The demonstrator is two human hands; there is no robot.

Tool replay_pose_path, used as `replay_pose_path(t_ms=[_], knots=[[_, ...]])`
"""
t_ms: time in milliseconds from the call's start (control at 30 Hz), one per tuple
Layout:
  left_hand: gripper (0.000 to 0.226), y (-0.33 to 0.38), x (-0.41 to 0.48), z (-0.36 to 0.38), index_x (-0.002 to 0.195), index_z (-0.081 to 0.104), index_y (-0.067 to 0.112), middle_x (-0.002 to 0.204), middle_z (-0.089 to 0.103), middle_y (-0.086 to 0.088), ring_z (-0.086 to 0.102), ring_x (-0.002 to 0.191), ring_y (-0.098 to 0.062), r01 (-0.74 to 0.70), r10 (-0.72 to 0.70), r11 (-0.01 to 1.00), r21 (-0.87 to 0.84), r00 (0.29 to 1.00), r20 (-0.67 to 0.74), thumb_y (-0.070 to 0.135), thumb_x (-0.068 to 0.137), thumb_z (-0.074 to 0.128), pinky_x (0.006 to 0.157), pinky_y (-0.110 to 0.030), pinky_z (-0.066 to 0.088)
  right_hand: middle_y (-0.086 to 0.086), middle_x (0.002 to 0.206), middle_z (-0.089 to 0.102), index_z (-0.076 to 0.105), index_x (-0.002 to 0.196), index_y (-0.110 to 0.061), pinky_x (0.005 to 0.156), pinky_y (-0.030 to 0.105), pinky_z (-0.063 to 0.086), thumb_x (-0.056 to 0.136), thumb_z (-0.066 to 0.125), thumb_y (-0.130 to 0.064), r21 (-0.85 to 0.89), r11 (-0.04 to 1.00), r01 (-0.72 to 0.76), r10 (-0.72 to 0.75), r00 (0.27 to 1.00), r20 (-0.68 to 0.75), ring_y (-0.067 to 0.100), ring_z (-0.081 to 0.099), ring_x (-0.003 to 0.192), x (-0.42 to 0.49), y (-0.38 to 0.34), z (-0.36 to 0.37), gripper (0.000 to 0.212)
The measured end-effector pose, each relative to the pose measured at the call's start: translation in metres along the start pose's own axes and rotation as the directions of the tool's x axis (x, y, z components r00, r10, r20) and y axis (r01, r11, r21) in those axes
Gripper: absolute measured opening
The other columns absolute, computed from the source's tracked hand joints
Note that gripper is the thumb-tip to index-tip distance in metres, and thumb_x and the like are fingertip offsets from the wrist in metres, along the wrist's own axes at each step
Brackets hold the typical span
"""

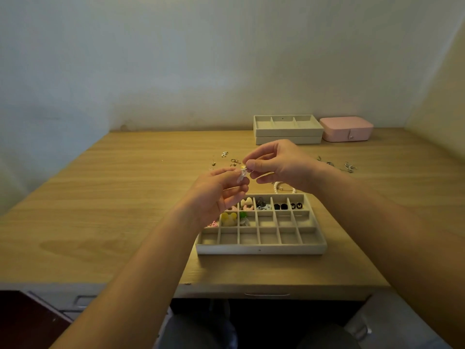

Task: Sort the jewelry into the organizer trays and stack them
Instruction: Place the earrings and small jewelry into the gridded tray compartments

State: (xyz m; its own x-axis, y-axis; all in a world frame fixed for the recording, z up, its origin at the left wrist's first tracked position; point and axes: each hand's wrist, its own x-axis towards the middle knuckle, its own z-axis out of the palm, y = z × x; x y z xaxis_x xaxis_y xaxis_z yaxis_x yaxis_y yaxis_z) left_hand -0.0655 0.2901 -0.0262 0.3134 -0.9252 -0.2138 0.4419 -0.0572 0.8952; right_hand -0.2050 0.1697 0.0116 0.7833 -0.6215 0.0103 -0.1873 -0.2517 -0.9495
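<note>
Nearest us, at lower centre, the compartment tray (pixel 261 248) sits on the worktop (pixel 120 197), its far cells holding earrings. Above it our left hand (pixel 216 195) and right hand (pixel 276 165) together pinch a small earring (pixel 242 170) between thumbs and fingers. Beyond we see loose jewelry (pixel 348 167), two stacked trays (pixel 288 137) and a pink box (pixel 346 128).

The tabletop (pixel 113 210) is smooth wood-grain with a soft sheen; the compartment tray (pixel 260 249) and stacked trays (pixel 288 136) look matt, velvety cloth; the jewelry box (pixel 346 128) is smooth pink leatherette; the bead bracelet (pixel 276 187) is glossy, pearly; the loose earrings (pixel 235 161) glint like metal; the held earring (pixel 242 172) shows gold metal and clear plastic.
</note>
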Motion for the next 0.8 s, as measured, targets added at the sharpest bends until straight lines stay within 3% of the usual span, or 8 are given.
replay_pose_path(t_ms=[100,200,300,500,667,800], knots=[[0.019,-0.002,-0.005,0.000,0.106,0.069,0.002,0.090,0.072,-0.015,0.069,0.074,-0.020,0.052,-0.051,0.998,0.028,0.998,-0.040,0.017,0.097,0.061,0.057,-0.024,0.060,0.003,0.086,0.077,0.077,0.095,-0.019,0.066,0.026,0.061,0.091,0.074,-0.015,-0.095,0.995,0.031,-0.031,1.000,-0.002,0.014,0.071,0.076,-0.004,-0.005,0.003,0.006],[0.028,-0.005,-0.007,0.000,0.114,0.069,0.003,0.110,0.073,-0.018,0.071,0.094,-0.029,0.020,-0.019,1.000,0.021,0.997,-0.081,0.022,0.099,0.055,0.074,-0.033,0.062,0.001,0.086,0.076,0.077,0.095,-0.021,0.064,0.023,0.059,0.092,0.074,-0.017,-0.158,0.987,0.043,-0.044,0.999,-0.003,0.013,0.069,0.076,-0.007,-0.010,0.006,0.006],[0.029,-0.005,-0.012,0.002,0.121,0.067,0.006,0.116,0.072,-0.018,0.072,0.099,-0.029,-0.010,0.010,1.000,-0.011,1.000,0.000,0.023,0.100,0.057,0.084,-0.037,0.060,0.002,0.088,0.078,0.077,0.099,-0.019,0.065,0.024,0.059,0.093,0.073,-0.016,-0.185,0.982,0.040,-0.037,0.999,0.020,0.013,0.074,0.077,-0.009,-0.012,0.008,0.008],[0.022,-0.008,-0.019,0.000,0.117,0.065,0.001,0.100,0.070,-0.018,0.070,0.085,-0.023,0.000,0.003,0.998,-0.071,0.999,0.049,0.009,0.097,0.063,0.070,-0.027,0.062,0.002,0.088,0.077,0.077,0.100,-0.019,0.067,0.025,0.060,0.092,0.075,-0.019,-0.223,0.974,0.030,-0.032,0.999,-0.005,0.012,0.072,0.076,-0.012,-0.009,0.009,0.009],[0.022,-0.016,-0.023,-0.005,0.114,0.068,0.002,0.095,0.072,-0.014,0.070,0.082,-0.019,-0.039,0.036,0.993,0.115,0.999,0.027,0.008,0.093,0.068,0.066,-0.023,0.061,-0.002,0.085,0.077,0.076,0.098,-0.019,0.065,0.023,0.060,0.092,0.075,-0.020,-0.289,0.957,-0.001,0.000,1.000,-0.005,0.012,0.073,0.076,-0.014,-0.001,0.010,0.007],[0.013,-0.021,-0.024,-0.009,0.101,0.070,0.013,0.090,0.076,-0.005,0.067,0.077,-0.012,-0.127,0.172,0.851,0.509,0.984,-0.043,0.017,0.090,0.075,0.061,-0.024,0.053,-0.004,0.084,0.077,0.076,0.099,-0.018,0.065,0.023,0.058,0.091,0.075,-0.020,-0.355,0.934,-0.041,0.052,0.998,0.023,0.011,0.072,0.078,-0.017,0.007,0.012,0.008]])
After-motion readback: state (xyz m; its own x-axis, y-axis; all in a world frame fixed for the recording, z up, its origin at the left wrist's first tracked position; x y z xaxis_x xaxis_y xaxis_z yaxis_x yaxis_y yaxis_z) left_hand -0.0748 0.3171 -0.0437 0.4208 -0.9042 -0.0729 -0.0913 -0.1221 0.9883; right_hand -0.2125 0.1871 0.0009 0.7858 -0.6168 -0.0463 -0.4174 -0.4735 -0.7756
